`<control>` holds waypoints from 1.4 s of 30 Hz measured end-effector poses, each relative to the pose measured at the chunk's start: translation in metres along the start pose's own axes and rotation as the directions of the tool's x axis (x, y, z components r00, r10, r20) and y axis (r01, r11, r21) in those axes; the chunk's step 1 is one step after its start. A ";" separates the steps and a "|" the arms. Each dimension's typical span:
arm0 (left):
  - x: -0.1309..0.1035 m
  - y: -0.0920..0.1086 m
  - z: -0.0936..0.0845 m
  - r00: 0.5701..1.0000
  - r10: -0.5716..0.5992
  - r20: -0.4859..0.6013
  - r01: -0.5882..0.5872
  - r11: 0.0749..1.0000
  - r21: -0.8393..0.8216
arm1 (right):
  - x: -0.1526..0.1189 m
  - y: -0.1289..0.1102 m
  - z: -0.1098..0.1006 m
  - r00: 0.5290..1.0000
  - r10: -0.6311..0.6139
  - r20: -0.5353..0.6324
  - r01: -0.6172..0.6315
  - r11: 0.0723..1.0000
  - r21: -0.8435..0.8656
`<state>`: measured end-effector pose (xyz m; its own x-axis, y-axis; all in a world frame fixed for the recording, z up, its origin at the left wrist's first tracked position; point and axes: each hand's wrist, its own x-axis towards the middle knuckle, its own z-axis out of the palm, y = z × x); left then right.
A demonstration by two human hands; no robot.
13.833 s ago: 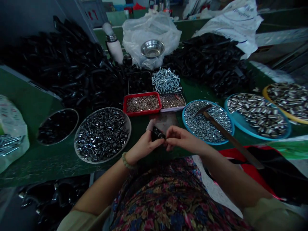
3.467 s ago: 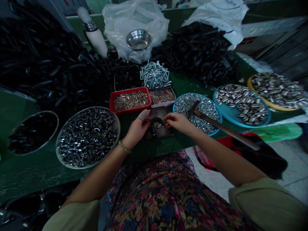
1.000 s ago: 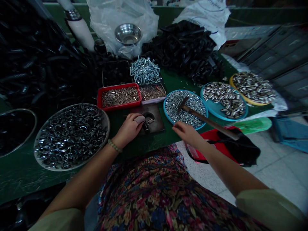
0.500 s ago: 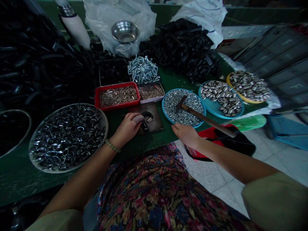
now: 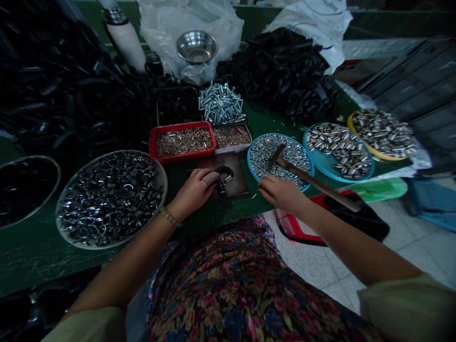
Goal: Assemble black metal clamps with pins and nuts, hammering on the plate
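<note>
My left hand (image 5: pixel 194 192) is closed on a black plastic part with a curved, ring-like end (image 5: pixel 221 185), holding it down on a dark metal plate (image 5: pixel 241 175). A small silvery threaded piece (image 5: pixel 228 178) shows inside the part's curve. My right hand (image 5: pixel 280 191) is at the near rim of a blue round tray (image 5: pixel 250 164) full of small metal pieces. Its fingers are bent together, and I cannot make out whether anything is between them. Just left of its fingertips, a thin metal pin (image 5: pixel 254 195) lies on the green table. A hammer (image 5: pixel 313 180) rests across the tray.
A red tray of small pins (image 5: pixel 153 145) and a heap of screws (image 5: pixel 221 103) stand behind the plate. A wide tray of metal rings (image 5: pixel 164 190) is on the left. Metal cylinders fill a blue tray (image 5: pixel 329 164) and a yellow tray (image 5: pixel 377 151) on the right.
The view has swung slightly, so everything sits further right. The thin pin now shows beside my right fingertips, which are a little higher. My left hand keeps its hold on the black part.
</note>
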<state>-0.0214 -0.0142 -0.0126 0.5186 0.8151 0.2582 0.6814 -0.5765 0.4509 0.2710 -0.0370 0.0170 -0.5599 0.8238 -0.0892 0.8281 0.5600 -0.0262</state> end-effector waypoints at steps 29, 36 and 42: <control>-0.005 0.006 0.003 0.996 -0.077 0.051 0.075 0.996 0.043 | 0.089 -0.018 -0.005 0.994 0.107 0.018 -0.106 0.924 0.368; -0.004 0.007 0.005 0.994 -0.091 0.059 0.087 0.994 0.060 | 0.084 -0.033 0.003 0.996 -0.078 -0.041 0.077 0.997 -0.023; -0.005 0.010 0.004 0.990 -0.114 0.083 0.108 0.991 0.077 | 0.025 0.042 0.001 0.915 0.304 -0.266 -0.348 0.927 -0.136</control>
<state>-0.0151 -0.0243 -0.0130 0.4784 0.8679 0.1337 0.7711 -0.4880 0.4089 0.2918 0.0073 0.0128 -0.2675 0.9475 0.1752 0.9592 0.2445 0.1422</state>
